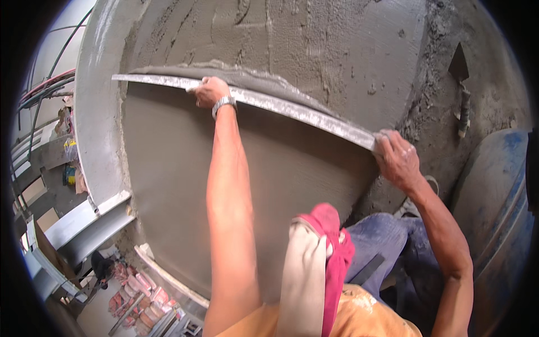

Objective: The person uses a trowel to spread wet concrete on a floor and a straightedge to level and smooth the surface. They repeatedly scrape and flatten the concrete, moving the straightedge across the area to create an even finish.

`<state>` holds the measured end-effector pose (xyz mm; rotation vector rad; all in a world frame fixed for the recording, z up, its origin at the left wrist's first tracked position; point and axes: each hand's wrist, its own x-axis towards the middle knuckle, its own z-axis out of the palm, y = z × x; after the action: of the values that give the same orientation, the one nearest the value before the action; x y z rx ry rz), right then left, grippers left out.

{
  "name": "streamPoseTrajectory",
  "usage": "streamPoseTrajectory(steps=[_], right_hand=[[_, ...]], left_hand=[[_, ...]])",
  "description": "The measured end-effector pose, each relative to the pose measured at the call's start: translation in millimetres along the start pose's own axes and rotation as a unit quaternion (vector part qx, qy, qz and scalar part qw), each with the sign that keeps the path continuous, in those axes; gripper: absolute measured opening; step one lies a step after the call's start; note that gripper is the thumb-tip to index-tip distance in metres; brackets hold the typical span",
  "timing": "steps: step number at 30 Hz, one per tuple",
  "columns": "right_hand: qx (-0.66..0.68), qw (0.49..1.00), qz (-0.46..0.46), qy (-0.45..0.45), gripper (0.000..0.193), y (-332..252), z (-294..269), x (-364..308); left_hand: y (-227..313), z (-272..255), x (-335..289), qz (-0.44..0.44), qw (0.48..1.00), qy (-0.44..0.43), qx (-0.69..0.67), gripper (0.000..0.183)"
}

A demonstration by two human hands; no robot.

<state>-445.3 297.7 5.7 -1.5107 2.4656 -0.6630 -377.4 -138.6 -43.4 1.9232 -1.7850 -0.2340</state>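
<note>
A long metal straightedge (pixel 292 108) lies across a wet cement-plastered wall (pixel 185 180), carrying a ridge of scraped mortar (pixel 247 76) along its upper edge. My left hand (pixel 210 91), with a metal wristwatch on the wrist, grips the bar near its left part. My right hand (pixel 396 157) grips the bar's right end. Below the bar the plaster is smooth; above it the surface (pixel 314 39) is rough and ridged.
A trowel (pixel 460 84) rests against the rough wall at upper right. A blue drum (pixel 494 208) stands at the right. A red and beige cloth (pixel 317 258) hangs at my chest. Metal beams (pixel 84 224) and a far-below ground with bricks (pixel 135 292) lie lower left.
</note>
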Motion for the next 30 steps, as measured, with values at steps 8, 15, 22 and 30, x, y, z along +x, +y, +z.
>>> streamPoseTrajectory(steps=[8,15,22,30], right_hand=[[-0.035,0.999,0.001,0.0,0.034,22,-16,-27],[-0.012,1.0,-0.015,-0.003,0.037,9,-5,14],[-0.016,1.0,0.011,-0.023,0.039,28,-22,-33],[-0.006,1.0,0.005,-0.026,0.033,24,-10,10]], left_hand=[[3,-5,-53,0.009,0.998,-0.041,-0.045,0.064],[21,1,2,-0.014,0.998,-0.046,-0.038,0.056],[10,-3,-62,0.029,0.996,-0.059,-0.056,0.065],[27,8,-10,-0.015,0.995,-0.085,-0.048,0.065]])
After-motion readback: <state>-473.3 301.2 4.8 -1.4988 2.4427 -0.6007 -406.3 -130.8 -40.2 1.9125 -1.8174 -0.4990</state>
